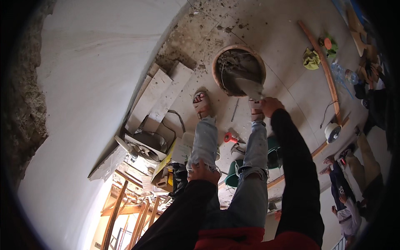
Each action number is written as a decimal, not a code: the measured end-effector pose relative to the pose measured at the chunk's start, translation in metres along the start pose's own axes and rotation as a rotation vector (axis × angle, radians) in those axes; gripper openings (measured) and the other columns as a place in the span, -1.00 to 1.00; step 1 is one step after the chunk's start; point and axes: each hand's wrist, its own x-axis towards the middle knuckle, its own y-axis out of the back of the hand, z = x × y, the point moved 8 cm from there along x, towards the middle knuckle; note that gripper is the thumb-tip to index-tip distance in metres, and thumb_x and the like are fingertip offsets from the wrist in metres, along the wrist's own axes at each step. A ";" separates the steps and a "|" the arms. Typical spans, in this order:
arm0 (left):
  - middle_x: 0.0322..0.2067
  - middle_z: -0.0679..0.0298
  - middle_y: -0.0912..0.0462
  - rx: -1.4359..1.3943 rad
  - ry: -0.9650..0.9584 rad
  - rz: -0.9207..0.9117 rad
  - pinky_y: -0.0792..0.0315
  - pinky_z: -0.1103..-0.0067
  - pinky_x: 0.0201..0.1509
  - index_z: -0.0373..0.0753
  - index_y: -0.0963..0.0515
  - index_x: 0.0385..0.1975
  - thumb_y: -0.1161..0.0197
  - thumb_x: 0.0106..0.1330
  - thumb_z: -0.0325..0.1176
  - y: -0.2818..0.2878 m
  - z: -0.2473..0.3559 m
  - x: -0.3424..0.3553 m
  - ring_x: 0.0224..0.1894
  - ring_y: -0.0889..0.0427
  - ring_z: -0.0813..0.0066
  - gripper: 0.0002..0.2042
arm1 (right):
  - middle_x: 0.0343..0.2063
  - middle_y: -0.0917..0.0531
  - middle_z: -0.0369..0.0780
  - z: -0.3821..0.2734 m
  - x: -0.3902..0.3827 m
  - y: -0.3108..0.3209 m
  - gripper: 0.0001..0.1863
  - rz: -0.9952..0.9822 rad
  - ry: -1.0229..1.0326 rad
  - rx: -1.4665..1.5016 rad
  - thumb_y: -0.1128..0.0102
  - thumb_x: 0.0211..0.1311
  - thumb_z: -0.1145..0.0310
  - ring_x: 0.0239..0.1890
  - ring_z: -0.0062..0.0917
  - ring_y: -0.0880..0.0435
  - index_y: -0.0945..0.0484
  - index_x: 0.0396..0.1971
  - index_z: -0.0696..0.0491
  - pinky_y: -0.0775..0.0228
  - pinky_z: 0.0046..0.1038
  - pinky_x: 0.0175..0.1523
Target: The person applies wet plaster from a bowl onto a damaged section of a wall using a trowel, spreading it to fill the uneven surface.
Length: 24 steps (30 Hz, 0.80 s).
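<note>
My right hand is closed on a trowel, whose grey blade dips over the near rim of a round tub. Wet grey-brown mortar lies inside the tub, and a thin wire handle rests against its left side. Smeared mortar on the blade hides part of its outline. My left hand rests on my left knee, on torn light jeans, with nothing seen in it. The trowel's handle is mostly hidden by my right fingers.
Boards lean by the white wall at left. Near my feet lie a hammer, a red tool and a thin rod. Green buckets stand by my legs. A long wooden strip and several people are at right.
</note>
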 end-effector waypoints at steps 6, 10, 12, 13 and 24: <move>0.15 -0.10 -0.24 0.022 0.018 -0.006 -0.24 0.04 0.16 -0.13 -0.16 0.24 -0.22 -0.07 -0.07 -0.006 -0.002 -0.002 0.08 -0.42 -0.20 -0.23 | -0.27 -0.64 -0.03 0.030 -0.005 0.012 -0.69 -0.014 0.187 -0.361 0.16 0.28 0.25 -0.14 -0.13 -0.62 -0.58 -0.28 0.07 -0.45 -0.15 -0.01; 0.15 -0.10 -0.24 0.025 0.004 0.005 -0.24 0.04 0.16 -0.13 -0.16 0.22 -0.22 -0.07 -0.08 -0.008 -0.003 0.001 0.07 -0.43 -0.22 -0.23 | -0.45 -0.64 -0.07 -0.015 0.067 -0.050 -0.74 0.123 0.570 -0.384 0.02 0.21 0.24 -0.28 -0.23 -0.64 -0.56 -0.37 0.10 -0.48 -0.19 -0.19; 0.13 -0.09 -0.25 0.017 0.002 0.003 -0.25 0.04 0.15 -0.13 -0.17 0.21 -0.22 -0.08 -0.08 -0.004 0.001 0.001 0.05 -0.44 -0.21 -0.24 | -0.45 -0.62 -0.03 -0.021 0.089 -0.060 -0.68 0.117 0.345 0.171 0.02 0.23 0.17 -0.30 -0.17 -0.63 -0.57 -0.40 0.13 -0.44 -0.16 -0.22; 0.13 -0.09 -0.26 0.019 -0.003 0.003 -0.25 0.04 0.14 -0.13 -0.18 0.21 -0.22 -0.08 -0.08 -0.002 0.001 0.000 0.04 -0.44 -0.21 -0.24 | -0.45 -0.62 -0.01 -0.022 0.092 -0.060 -0.65 0.153 0.265 0.378 0.03 0.24 0.14 -0.30 -0.14 -0.62 -0.57 -0.41 0.13 -0.43 -0.15 -0.22; 0.06 -0.05 -0.31 0.055 -0.004 0.099 -0.29 0.06 0.06 -0.12 -0.24 0.16 -0.24 -0.13 -0.10 -0.010 0.003 -0.005 0.00 -0.47 -0.17 -0.27 | -0.24 -0.59 -0.09 -0.014 -0.003 -0.056 -0.70 0.648 0.099 0.324 -0.13 0.19 0.11 -0.15 -0.18 -0.56 -0.50 -0.22 0.01 -0.37 -0.08 -0.14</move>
